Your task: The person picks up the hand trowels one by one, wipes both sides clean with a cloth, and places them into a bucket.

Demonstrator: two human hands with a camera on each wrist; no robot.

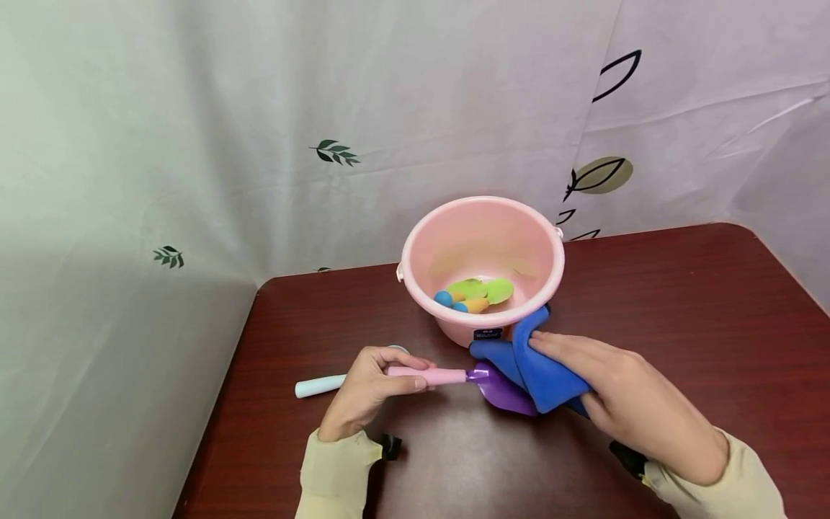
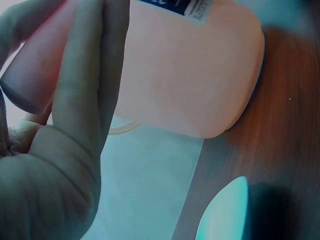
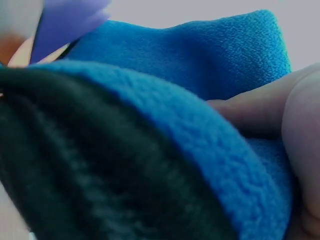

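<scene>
My left hand [image 1: 371,386] pinches the pink handle [image 1: 437,376] of a toy shovel between thumb and fingers. The shovel's purple blade [image 1: 502,391] points right, partly covered by a blue cloth [image 1: 545,371]. My right hand [image 1: 625,393] grips that cloth against the blade, just in front of the pink bucket [image 1: 480,205]. In the right wrist view the folded cloth [image 3: 190,60] fills most of the picture, with a bit of the purple blade [image 3: 67,22] at top left. The left wrist view has the handle's end [image 2: 35,75] between my fingers.
Inside the bucket lie two small toy tools with green heads [image 1: 499,290] and yellow-and-blue handles. A pale blue handled tool [image 1: 319,386] rests on the dark red table [image 1: 687,303], partly hidden behind my left hand. Patterned curtain [image 1: 402,108] hangs behind the table.
</scene>
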